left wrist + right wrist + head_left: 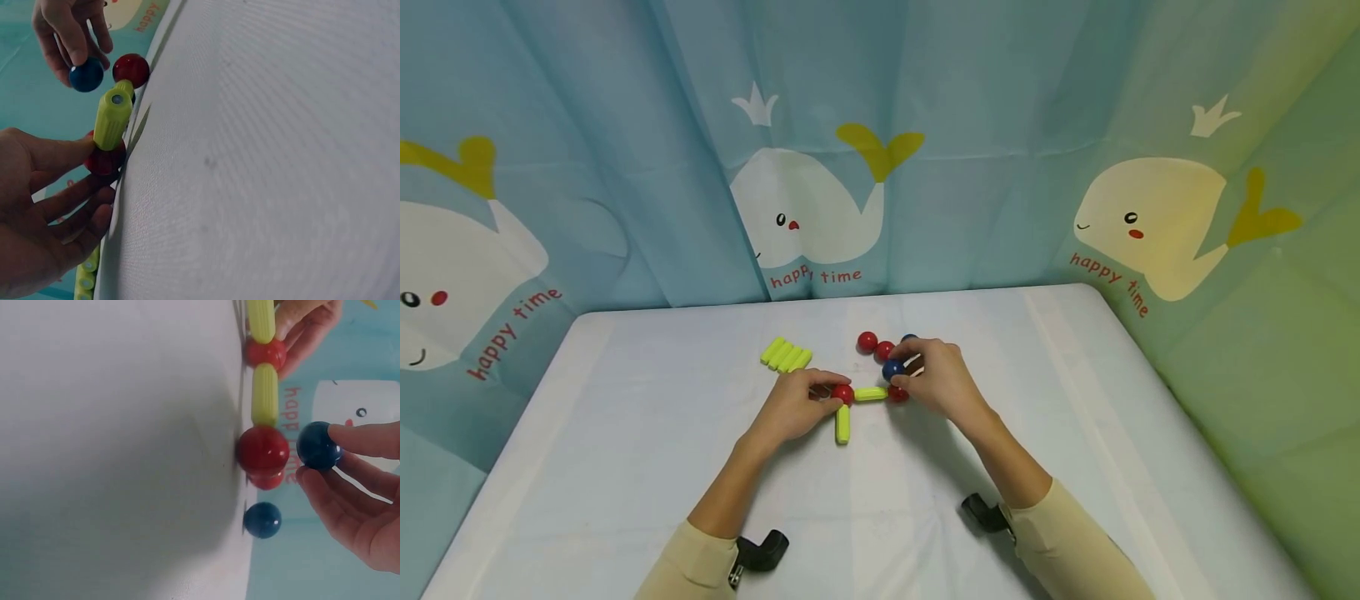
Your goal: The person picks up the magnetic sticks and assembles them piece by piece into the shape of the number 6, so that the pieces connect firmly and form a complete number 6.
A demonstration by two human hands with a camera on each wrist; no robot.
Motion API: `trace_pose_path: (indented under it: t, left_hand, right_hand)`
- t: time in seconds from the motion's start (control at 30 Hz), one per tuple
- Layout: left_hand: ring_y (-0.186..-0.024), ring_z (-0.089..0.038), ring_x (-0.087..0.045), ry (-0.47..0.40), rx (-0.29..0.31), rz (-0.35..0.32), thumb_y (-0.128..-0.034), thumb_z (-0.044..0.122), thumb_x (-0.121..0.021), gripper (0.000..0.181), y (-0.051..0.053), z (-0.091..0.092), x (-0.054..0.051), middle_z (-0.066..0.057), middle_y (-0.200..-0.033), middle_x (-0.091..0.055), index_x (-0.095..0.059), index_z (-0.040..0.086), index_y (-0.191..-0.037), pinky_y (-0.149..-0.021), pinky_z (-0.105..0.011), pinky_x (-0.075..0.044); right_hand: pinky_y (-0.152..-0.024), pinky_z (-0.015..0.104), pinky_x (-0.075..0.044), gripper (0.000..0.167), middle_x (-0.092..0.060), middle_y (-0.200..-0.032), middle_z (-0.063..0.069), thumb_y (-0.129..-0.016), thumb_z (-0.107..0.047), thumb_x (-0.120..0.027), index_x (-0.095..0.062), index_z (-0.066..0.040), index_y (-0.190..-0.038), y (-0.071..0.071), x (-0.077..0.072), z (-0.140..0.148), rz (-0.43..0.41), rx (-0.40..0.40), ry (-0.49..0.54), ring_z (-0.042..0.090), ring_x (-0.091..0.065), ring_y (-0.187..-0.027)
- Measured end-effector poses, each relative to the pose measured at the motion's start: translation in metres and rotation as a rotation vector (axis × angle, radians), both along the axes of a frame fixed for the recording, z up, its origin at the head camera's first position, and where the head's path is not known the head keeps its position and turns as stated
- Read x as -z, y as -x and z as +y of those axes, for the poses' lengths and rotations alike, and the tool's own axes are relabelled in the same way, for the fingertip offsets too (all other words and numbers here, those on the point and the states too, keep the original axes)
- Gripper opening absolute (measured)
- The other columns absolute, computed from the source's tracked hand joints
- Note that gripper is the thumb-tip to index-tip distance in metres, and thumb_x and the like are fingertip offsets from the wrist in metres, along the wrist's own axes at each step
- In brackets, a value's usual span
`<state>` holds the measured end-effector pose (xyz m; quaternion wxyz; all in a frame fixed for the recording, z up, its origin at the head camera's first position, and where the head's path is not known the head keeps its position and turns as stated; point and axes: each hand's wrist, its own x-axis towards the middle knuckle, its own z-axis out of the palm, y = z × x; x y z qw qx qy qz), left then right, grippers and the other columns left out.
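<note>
My left hand point(788, 407) holds a red ball point(843, 394) between thumb and fingers on the white table. Two yellow-green rods touch that ball: one rod point(842, 425) points toward me, the other rod point(871, 394) runs right to a second red ball point(898, 395). With thumb and fingertips, my right hand point(946, 379) pinches a blue ball point(319, 445) raised just above the second red ball. A small gap shows between the blue ball and that red ball point(263, 451) in the right wrist view.
Behind the right hand lie two loose red balls point(867, 342) and another blue ball point(262, 520). Several yellow-green rods point(786, 355) lie side by side behind the left hand. A curtain with whale prints point(820, 208) hangs behind the table point(647, 467).
</note>
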<state>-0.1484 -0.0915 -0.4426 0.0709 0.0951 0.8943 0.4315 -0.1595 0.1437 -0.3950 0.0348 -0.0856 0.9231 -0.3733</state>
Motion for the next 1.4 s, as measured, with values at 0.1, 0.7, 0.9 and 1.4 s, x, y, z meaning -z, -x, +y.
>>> trace_pose_path:
  t: [0.1,0.7,0.9,1.4]
  left_hand:
    - [-0.094,-0.016,-0.065,0.004,0.003,0.000,-0.0903,0.011,-0.079,0.026,0.000,-0.001,0.000,0.001,-0.106,-0.076,-0.081,0.019,-0.115,-0.089,-0.038,-0.056]
    - [-0.100,-0.019,-0.067,-0.004,0.022,-0.001,-0.0911,0.011,-0.079,0.028,0.001,-0.004,0.000,-0.001,-0.110,-0.077,-0.079,0.016,-0.119,-0.093,-0.041,-0.056]
    - [-0.098,-0.018,-0.068,-0.002,0.043,0.028,-0.0911,0.010,-0.078,0.027,0.003,-0.003,0.001,-0.002,-0.110,-0.077,-0.079,0.015,-0.118,-0.091,-0.041,-0.057]
    - [-0.096,-0.017,-0.067,-0.008,0.037,0.030,-0.0918,0.011,-0.077,0.028,0.002,-0.002,0.003,0.000,-0.110,-0.077,-0.079,0.017,-0.119,-0.091,-0.040,-0.057]
  right_hand:
    - [-0.069,0.028,-0.059,0.024,-0.077,-0.100,0.005,-0.086,-0.009,-0.084,-0.078,-0.010,-0.109,-0.008,-0.002,-0.001,0.010,-0.033,0.003,0.021,-0.073,-0.090]
    - [-0.070,0.023,-0.056,0.024,-0.074,-0.088,-0.001,-0.078,-0.001,-0.087,-0.077,-0.009,-0.099,-0.040,0.004,-0.018,-0.028,-0.282,-0.033,0.010,-0.067,-0.078]
    - [-0.071,0.024,-0.057,0.022,-0.074,-0.085,-0.001,-0.079,0.000,-0.086,-0.076,-0.010,-0.096,-0.047,0.008,-0.025,-0.087,-0.345,-0.048,0.009,-0.069,-0.076]
    - [-0.070,0.020,-0.057,0.024,-0.074,-0.085,0.002,-0.079,0.001,-0.086,-0.070,-0.008,-0.093,-0.056,0.019,-0.041,-0.086,-0.424,-0.017,0.009,-0.068,-0.072]
